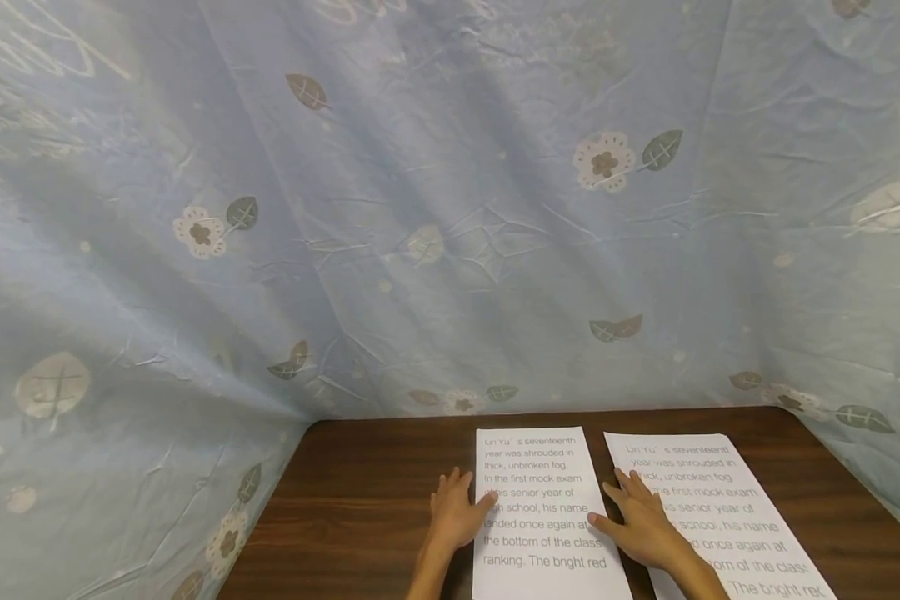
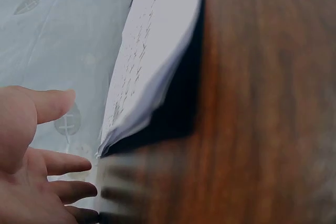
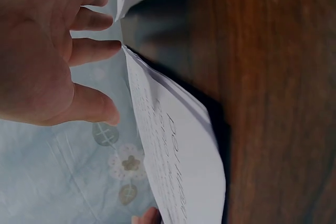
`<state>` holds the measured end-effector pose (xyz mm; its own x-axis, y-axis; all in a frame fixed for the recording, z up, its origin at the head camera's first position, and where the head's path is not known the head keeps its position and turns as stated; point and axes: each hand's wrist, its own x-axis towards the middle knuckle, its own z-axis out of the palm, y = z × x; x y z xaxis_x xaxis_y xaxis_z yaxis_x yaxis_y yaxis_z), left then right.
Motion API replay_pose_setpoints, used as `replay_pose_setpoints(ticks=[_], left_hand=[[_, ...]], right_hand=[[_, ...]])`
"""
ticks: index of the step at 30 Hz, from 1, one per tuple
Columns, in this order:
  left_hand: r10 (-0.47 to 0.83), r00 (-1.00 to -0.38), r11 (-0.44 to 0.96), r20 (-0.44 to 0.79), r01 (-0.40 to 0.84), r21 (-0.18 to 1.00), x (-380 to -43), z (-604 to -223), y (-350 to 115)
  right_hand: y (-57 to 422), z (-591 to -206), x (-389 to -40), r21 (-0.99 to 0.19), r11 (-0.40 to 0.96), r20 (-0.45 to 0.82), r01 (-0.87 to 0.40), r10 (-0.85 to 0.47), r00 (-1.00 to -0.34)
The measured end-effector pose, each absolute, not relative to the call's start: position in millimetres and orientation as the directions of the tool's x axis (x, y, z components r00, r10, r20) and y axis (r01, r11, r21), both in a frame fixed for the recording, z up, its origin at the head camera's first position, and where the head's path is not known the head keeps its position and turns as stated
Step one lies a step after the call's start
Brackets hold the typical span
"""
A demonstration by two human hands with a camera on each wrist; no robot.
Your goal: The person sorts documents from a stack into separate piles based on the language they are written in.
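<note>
Two stacks of printed paper lie side by side. My left hand (image 1: 453, 512) is at the left edge of the left paper stack (image 1: 532, 467), its thumb overlapping the print in the head view. Over the gap between the stacks is my right hand (image 1: 641, 521). Its thumb reaches the left stack's right edge, and its fingers overlap the near side of the right paper stack (image 1: 720, 467). Both hands have spread, fairly straight fingers, and neither grips anything. In the right wrist view, the left stack (image 3: 178, 145) shows several layered sheets along its near edge.
Both stacks rest on a dark brown wood-grain table (image 1: 360, 500) with rounded far corners. Behind and beside it hangs a pale blue curtain (image 1: 435, 317) with leaf and flower prints, meeting the table's far edge.
</note>
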<state>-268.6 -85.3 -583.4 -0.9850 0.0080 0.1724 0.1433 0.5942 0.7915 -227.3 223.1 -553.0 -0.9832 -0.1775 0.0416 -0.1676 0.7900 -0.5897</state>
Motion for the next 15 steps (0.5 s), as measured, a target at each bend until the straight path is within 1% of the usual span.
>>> replay_pose_setpoints(ticks=[6,10,15], left_hand=[[0.027,-0.989,0.615,0.143,0.129,0.777,-264.4,-574.2,-83.1],[0.044,-0.993,0.613,0.111,0.115,0.782,-256.8,-559.0,-82.9],[0.050,-0.994,0.613,0.102,0.111,0.782,-253.7,-556.7,-82.9]], right_hand=[[218.5,-554.2,-226.7,-0.592,0.785,0.058,-0.185,-0.188,-0.980],[214.8,-553.1,-225.2,-0.587,0.787,0.059,-0.190,-0.193,-0.980],[211.6,-553.5,-224.4,-0.582,0.793,0.049,-0.179,-0.186,-0.981]])
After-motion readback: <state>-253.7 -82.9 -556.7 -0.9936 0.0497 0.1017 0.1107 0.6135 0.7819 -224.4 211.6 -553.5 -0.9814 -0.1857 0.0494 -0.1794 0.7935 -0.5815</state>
